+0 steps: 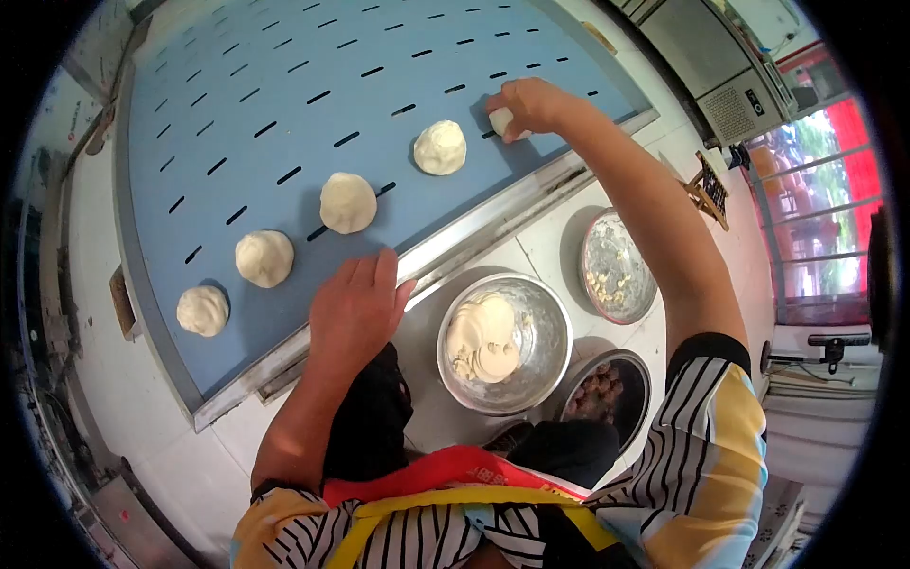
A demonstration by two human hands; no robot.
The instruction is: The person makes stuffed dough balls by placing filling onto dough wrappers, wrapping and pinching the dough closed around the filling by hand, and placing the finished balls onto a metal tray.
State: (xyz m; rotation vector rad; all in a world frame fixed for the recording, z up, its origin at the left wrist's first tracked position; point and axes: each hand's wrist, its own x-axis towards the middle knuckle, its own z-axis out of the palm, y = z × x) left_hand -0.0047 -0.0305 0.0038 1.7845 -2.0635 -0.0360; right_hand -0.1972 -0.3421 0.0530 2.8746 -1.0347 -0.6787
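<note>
At the upper right of the blue slotted board (284, 123), my right hand (531, 106) has its fingers around a white dough ball (502, 123) that rests on the surface. My left hand (355, 303) lies over the board's near metal edge with nothing visible in it, its fingers extended. A row of pale dough balls runs diagonally along the board: one (440, 148) beside my right hand, one (348, 203) just above my left hand, one (264, 258) farther left and one (203, 311) at the lower left.
Below the board's edge stand a metal bowl (545, 341) with dough, a floury round pan (592, 270) with small bits in it, and a dark bowl (637, 379) of brown chunks. A small wooden stool (706, 192) and a metal appliance (730, 104) are at the right.
</note>
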